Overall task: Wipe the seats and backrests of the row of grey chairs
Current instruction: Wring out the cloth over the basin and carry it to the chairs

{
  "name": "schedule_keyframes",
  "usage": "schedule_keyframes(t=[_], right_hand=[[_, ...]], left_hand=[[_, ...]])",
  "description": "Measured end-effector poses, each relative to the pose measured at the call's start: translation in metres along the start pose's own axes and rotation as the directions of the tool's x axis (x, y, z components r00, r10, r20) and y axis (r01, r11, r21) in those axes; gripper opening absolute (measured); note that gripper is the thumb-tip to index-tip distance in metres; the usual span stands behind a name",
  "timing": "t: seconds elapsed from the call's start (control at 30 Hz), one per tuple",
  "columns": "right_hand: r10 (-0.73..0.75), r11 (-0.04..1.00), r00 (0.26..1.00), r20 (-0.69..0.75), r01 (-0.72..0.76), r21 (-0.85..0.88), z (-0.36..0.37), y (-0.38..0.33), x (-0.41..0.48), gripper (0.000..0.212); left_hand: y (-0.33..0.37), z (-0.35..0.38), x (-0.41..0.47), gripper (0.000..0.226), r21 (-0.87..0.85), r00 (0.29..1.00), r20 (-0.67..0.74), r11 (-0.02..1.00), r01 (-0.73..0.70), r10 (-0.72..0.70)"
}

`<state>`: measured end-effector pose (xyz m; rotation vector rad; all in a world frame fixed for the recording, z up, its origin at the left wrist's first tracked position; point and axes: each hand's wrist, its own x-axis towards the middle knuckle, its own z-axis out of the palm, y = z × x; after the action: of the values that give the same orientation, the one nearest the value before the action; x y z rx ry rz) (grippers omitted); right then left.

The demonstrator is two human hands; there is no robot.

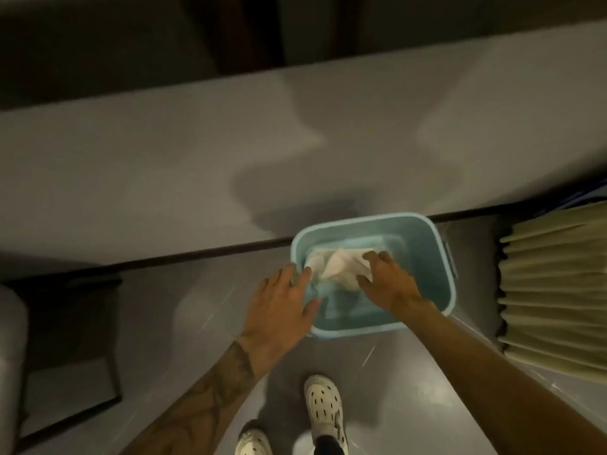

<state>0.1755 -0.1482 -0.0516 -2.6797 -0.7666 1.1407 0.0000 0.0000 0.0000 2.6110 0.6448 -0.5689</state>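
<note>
A light blue plastic bucket [423, 231] stands on the grey floor below me. A whitish cloth [338, 266] lies bunched inside it. My left hand [282, 303] hovers over the bucket's left rim with fingers spread, fingertips at the cloth's left edge. My right hand [391, 284] reaches into the bucket, and its fingers curl on the cloth's right side. A grey chair [13, 349] shows only as a padded edge at the far left, with a dark metal frame [113, 339] beside it.
A long grey table or counter top [164, 165] runs across the view just beyond the bucket. Pleated beige curtain fabric [555, 284] hangs at the right. My feet in pale perforated clogs [323, 405] stand on the floor behind the bucket.
</note>
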Motion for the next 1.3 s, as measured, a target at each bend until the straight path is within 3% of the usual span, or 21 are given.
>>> schedule_keyframes(t=[0.1,0.27,0.57,0.77,0.9,1.17,1.3], right_hand=[[-0.049,0.995,0.998,-0.040,0.045,-0.094,0.014,-0.008,0.024,0.050],[-0.055,0.995,0.998,-0.009,0.055,-0.080,0.031,-0.020,0.032,0.040],[-0.166,0.981,0.971,-0.174,0.181,0.073,-0.020,-0.076,-0.063,0.025],[-0.349,0.928,0.908,-0.231,0.369,0.051,-0.071,-0.181,-0.184,0.029],[-0.430,0.895,0.872,-0.235,0.446,0.017,-0.073,-0.266,-0.265,0.016],[-0.560,0.818,0.792,-0.242,0.576,-0.009,0.017,-0.445,-0.401,0.005],[-0.627,0.769,0.753,-0.199,0.640,-0.004,0.075,-0.534,-0.442,0.012]], left_hand=[[-0.005,0.012,0.012,0.063,0.036,0.999,-0.041,0.999,-0.020,0.022],[-0.009,0.017,0.011,0.065,0.058,0.997,-0.061,0.997,-0.047,0.051],[-0.016,-0.039,-0.053,0.060,-0.018,0.999,-0.051,1.000,0.009,-0.009],[-0.049,-0.110,-0.152,0.060,-0.130,0.986,-0.150,0.990,0.051,-0.071],[-0.102,-0.144,-0.245,0.063,-0.195,0.963,-0.209,0.972,0.128,-0.169],[-0.248,-0.171,-0.462,0.067,-0.201,0.909,-0.286,0.947,0.252,-0.303],[-0.324,-0.169,-0.553,0.066,-0.230,0.878,-0.285,0.917,0.327,-0.385]])
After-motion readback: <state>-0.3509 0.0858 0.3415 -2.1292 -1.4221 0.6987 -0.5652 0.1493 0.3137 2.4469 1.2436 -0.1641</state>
